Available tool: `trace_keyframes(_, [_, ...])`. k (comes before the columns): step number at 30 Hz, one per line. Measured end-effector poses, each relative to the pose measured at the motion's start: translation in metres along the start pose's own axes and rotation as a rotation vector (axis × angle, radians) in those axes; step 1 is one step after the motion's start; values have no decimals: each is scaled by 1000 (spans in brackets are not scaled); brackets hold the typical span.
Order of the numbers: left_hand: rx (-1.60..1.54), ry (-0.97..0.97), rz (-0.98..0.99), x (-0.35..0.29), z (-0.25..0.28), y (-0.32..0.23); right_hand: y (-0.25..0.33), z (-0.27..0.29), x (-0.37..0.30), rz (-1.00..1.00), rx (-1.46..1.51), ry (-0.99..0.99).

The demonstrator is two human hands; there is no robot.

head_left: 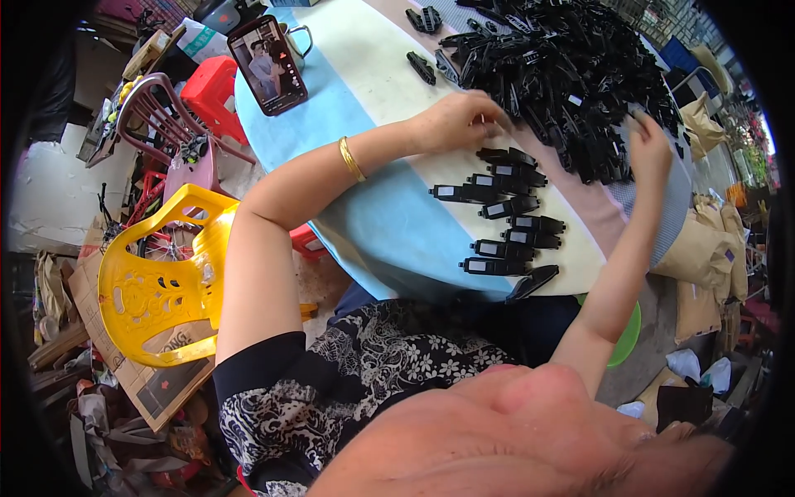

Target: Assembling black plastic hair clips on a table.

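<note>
My left hand [461, 121], with a gold bangle [351, 159] on the wrist, hovers at the near left edge of a large heap of black plastic parts [563, 83]. Its fingers are curled together, and whatever they may hold is hidden. At the heap's right side is my right hand [651, 149], its bent fingertips close together over the black parts; I cannot make out what is between them. Between my arms, several black parts with small white labels [493, 267] lie in staggered rows on the tablecloth. One darker part [532, 282] lies slanted at the table's near edge.
A phone [267, 66] playing a video leans against a metal mug [300, 43] on the striped round table [348, 83]. Loose black parts [421, 68] lie left of the heap. A yellow chair [166, 282] and red stool [214, 95] stand left; a green basin [627, 335] sits below right.
</note>
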State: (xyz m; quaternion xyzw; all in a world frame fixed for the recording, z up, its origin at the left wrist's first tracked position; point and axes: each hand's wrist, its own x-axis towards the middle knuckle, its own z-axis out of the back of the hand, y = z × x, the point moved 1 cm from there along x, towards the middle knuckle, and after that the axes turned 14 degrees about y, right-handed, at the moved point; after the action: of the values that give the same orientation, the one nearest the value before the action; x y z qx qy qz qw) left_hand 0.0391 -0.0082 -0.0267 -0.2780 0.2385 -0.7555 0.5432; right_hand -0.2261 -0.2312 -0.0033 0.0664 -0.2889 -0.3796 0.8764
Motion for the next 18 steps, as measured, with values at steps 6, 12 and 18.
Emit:
trace_keyframes(6, [896,-117,-218,24,9,19,-71,6,-11,-154,166,378])
trace_keyframes(12, [706,-188,-277,30,2,24,-70,8,-23,-134,39,631])
trace_keyframes(18, [290,-422,-72,18,10,12,-83,-3,-11,-284,-80,661])
